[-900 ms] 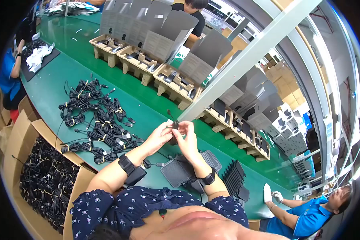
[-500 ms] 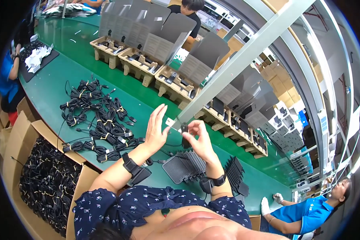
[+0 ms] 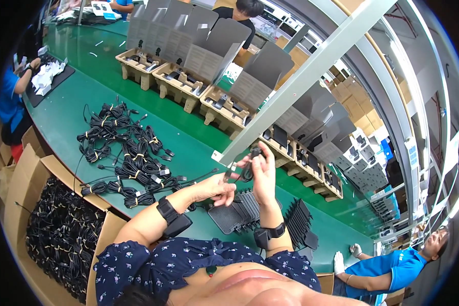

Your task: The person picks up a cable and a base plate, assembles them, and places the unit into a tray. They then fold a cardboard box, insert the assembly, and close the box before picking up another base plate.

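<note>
A coiled black cable (image 3: 247,172) is held up above the table in my right hand (image 3: 263,176), its fingers closed around the bundle. My left hand (image 3: 219,189) is beside it, its fingers closed on the plug end (image 3: 230,172) of the same cable. Below both hands lies a stack of flat dark-grey trays or plates (image 3: 234,211). To the left, a pile of tied black cables (image 3: 132,158) spreads over the green table (image 3: 66,112).
An open carton (image 3: 104,234) of bundled cables stands at the lower left. Moulded trays (image 3: 183,84) with upright grey lids line the table's far side. A metal post (image 3: 301,86) slants just beyond my hands. Co-workers are at left, back and right; one wears white gloves (image 3: 338,263).
My left hand has lowered and turned from an open, raised palm to closing on the cable's plug. My right hand has moved slightly up and right with the cable.
</note>
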`<control>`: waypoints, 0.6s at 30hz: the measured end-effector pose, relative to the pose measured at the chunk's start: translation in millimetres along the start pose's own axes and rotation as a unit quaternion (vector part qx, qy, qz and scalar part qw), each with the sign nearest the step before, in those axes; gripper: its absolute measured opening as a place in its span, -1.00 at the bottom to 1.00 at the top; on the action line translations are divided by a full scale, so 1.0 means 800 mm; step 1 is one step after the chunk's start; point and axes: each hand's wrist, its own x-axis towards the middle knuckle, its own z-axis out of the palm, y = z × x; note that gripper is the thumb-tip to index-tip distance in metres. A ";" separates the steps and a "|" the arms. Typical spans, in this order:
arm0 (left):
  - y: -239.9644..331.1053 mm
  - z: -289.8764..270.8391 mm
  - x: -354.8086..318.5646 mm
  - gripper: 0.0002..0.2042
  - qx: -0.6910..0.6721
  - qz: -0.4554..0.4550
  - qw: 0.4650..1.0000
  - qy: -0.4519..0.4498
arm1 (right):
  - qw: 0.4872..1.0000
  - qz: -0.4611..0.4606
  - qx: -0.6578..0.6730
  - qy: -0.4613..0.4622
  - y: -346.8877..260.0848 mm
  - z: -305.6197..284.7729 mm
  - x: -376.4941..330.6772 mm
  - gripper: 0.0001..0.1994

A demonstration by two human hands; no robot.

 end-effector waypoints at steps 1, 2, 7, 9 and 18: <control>0.000 0.005 0.003 -0.47 0.025 0.010 1.000 0.007 | 1.000 -0.022 -0.005 0.019 0.003 -0.009 0.004 -0.62; -0.003 -0.001 0.004 -0.47 0.024 0.010 1.000 0.006 | 0.998 -0.031 0.031 0.048 0.003 -0.015 0.008 -0.64; -0.013 -0.024 0.008 -0.76 0.041 0.004 0.995 0.094 | 0.999 -0.028 0.008 -0.012 -0.014 -0.020 0.005 -0.65; -0.021 -0.028 0.010 -0.76 0.037 0.000 0.995 0.095 | 0.976 -0.028 -0.189 -0.101 -0.025 -0.002 -0.013 -0.67; -0.029 -0.029 0.012 -0.88 -0.018 0.008 0.983 0.185 | 0.768 -0.307 -0.515 -0.226 0.025 0.015 -0.018 -0.69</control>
